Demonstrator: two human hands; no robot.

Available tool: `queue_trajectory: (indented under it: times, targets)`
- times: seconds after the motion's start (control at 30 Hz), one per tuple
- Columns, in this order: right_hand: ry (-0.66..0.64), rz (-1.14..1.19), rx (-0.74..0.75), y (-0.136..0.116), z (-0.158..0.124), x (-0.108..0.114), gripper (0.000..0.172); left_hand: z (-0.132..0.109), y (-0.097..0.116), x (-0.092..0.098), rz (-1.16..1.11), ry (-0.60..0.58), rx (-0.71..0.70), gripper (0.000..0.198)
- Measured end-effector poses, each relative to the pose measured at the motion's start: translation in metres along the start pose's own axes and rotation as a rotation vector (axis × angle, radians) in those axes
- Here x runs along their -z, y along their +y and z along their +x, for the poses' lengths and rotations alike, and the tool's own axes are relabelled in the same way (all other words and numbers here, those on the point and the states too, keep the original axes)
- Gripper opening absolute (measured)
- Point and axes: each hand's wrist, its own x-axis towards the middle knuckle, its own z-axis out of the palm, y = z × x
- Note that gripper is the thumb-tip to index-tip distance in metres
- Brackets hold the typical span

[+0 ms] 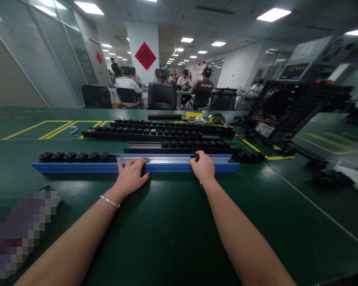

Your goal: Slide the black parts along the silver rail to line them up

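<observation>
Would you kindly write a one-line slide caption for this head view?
Left hand rests on a blue rail while right hand pinches a black part on its track.

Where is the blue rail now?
Head view: the blue rail lies across the green table, centre, under the left hand and right hand, before the black rails.

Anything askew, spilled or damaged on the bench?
Nothing damaged or spilled. The blue rail lies straight under the left hand and right hand. Seated black pieces fill only its left end; loose pieces lie on the table off its right end.

Small black part (196,157) half-hidden under right hand (202,167)
</observation>
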Motion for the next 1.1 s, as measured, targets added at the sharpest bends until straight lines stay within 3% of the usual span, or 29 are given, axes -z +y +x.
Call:
queue_trajectory:
  times: [0.4,0.6,0.77,1.1]
  targets:
    - [0.072,-0.033,0.020,0.002,-0.001,-0.005,0.027,0.000,-0.001,-0.001,-0.007,-0.004,0.008,0.045]
    - [-0.013,-0.007,0.063,0.012,-0.001,0.003,0.027,0.001,-0.003,-0.003,-0.013,0.006,0.005,0.045]
    - [0.041,0.023,0.071,0.017,-0.003,0.001,0.030,0.001,-0.004,-0.003,-0.016,0.000,0.006,0.044]
    - [0.027,0.025,0.057,0.014,-0.002,0.003,0.029,0.001,-0.005,-0.005,-0.020,0.013,0.012,0.043]
